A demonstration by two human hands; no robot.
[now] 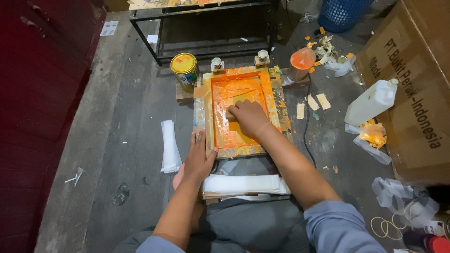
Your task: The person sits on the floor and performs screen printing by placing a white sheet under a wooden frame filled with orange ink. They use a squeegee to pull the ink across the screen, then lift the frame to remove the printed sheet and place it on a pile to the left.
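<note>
Two hands: both are laid on a wooden screen-printing frame [243,112], which lies flat on the floor just ahead of the person's lap.
Right hand [248,117]: it is closed around a wooden squeegee [231,114] inside the frame; the fingers are curled over the handle, and the blade is hidden under the hand.
Left hand [199,159]: it is spread open and pressed flat on the frame's near left corner; nothing is gripped, and the thumb is rested on the lower rail.
Frame: its mesh is covered with orange ink, and its rails are smeared with orange and yellow; two round-topped clamps [239,61] are seen at its far edge.
White sheets [243,184]: a stack is laid just below the frame's near edge, against the person's knees.
White strips [169,146]: a second narrow pile is laid just left of the left hand, apart from it.
Paint tin [185,70]: a yellow-lidded tin is stood upright beside the frame's far left corner.
Orange bag [301,63]: a tied plastic bag of orange ink is set near the far right corner.
White jug [372,100]: it is propped well to the right, beside a cardboard box [412,84].
Blue basket [341,13]: it is seen at the top edge, well apart.
</note>
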